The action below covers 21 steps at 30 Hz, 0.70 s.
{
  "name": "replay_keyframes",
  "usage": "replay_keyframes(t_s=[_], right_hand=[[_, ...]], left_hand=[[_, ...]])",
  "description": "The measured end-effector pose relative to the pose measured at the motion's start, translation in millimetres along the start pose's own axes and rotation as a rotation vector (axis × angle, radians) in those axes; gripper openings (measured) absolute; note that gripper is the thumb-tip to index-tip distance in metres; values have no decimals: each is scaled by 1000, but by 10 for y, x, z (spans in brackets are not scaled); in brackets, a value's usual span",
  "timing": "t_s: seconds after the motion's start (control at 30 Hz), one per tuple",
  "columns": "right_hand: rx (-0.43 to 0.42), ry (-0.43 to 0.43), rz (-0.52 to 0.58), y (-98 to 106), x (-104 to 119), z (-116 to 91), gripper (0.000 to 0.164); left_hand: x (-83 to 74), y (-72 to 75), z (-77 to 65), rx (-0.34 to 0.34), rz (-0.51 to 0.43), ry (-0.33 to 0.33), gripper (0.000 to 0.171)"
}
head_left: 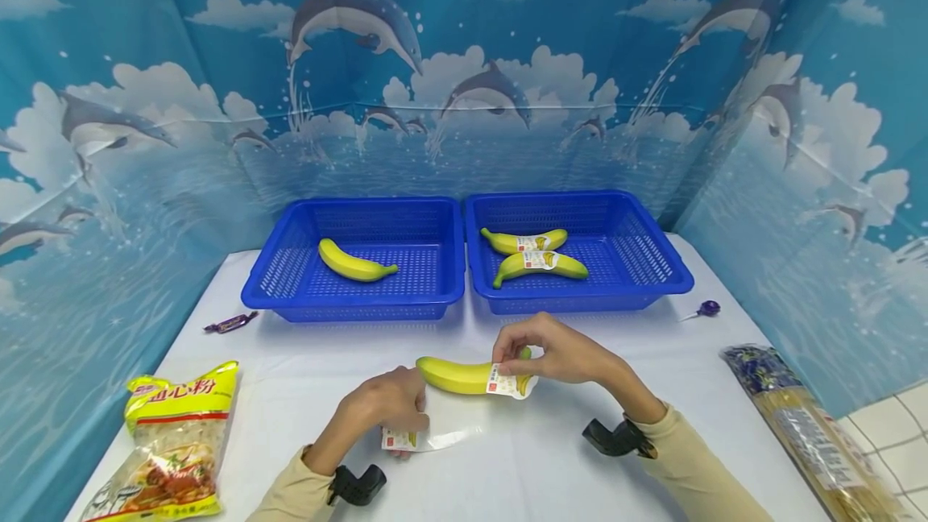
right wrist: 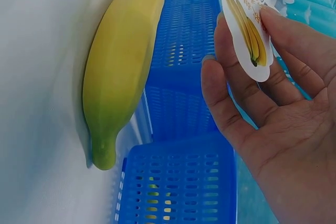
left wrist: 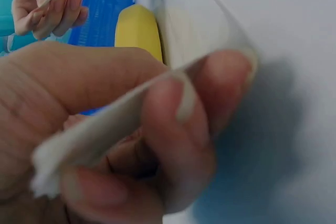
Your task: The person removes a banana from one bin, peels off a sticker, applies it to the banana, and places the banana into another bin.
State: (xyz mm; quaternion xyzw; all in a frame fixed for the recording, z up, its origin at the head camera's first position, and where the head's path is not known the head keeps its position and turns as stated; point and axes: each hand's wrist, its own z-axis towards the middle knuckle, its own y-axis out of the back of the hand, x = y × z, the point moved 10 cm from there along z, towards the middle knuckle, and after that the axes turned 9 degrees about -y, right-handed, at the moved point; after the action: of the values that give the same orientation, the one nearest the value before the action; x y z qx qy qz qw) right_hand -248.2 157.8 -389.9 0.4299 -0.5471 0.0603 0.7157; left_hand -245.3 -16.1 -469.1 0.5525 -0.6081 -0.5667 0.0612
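Note:
A yellow-green banana [head_left: 451, 375] lies on the white tabletop between my two hands; no label shows on it in the right wrist view [right wrist: 121, 61]. My right hand [head_left: 547, 351] pinches a white banana sticker [right wrist: 247, 24] between thumb and fingers, held apart from the banana. With bent fingers, my left hand [head_left: 384, 403] grips a pale sticker sheet [head_left: 455, 437] near the table, close to the banana's left end. A printed label [head_left: 399, 440] shows below that hand. Up close in the left wrist view, the folded sheet [left wrist: 105, 124] passes between thumb and fingers.
Behind stand two blue baskets: the left basket [head_left: 355, 312] holds one plain banana [head_left: 354, 263], the right basket [head_left: 580, 303] two labelled bananas [head_left: 540, 266]. A pasta bag [head_left: 177, 441] and wrapped candy [head_left: 230, 323] lie left; a lollipop [head_left: 708, 308] and noodle pack [head_left: 805, 425] lie right.

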Motion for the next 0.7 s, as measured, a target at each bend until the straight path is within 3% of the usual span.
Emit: replay_keyframes(t_s=[0.07, 0.17, 0.27, 0.3, 0.37, 0.47, 0.6, 0.7], right_hand=[[1, 2, 0, 1, 6, 0, 5], [0, 1, -2, 0, 6, 3, 6], [-1, 3, -2, -3, 6, 12, 6], [-3, 6, -2, -3, 7, 16, 7], [-5, 15, 11, -7, 11, 26, 8], [-17, 14, 29, -9, 4, 43, 10], [-35, -10, 42, -21, -29, 67, 9], [-36, -21, 40, -40, -47, 91, 6]], left_hand=[[13, -78, 93, -18, 26, -86, 47], [-80, -101, 106, -53, 43, -117, 48], [-158, -36, 74, -143, 114, -89, 45], [-265, 54, -6, -166, 120, -54, 45], [-296, 148, -47, -224, 191, -21, 48], [-305, 261, -105, -253, 254, 19, 51], [-273, 336, -151, -235, 234, -2, 56], [-289, 403, -167, -250, 153, -99, 46]])
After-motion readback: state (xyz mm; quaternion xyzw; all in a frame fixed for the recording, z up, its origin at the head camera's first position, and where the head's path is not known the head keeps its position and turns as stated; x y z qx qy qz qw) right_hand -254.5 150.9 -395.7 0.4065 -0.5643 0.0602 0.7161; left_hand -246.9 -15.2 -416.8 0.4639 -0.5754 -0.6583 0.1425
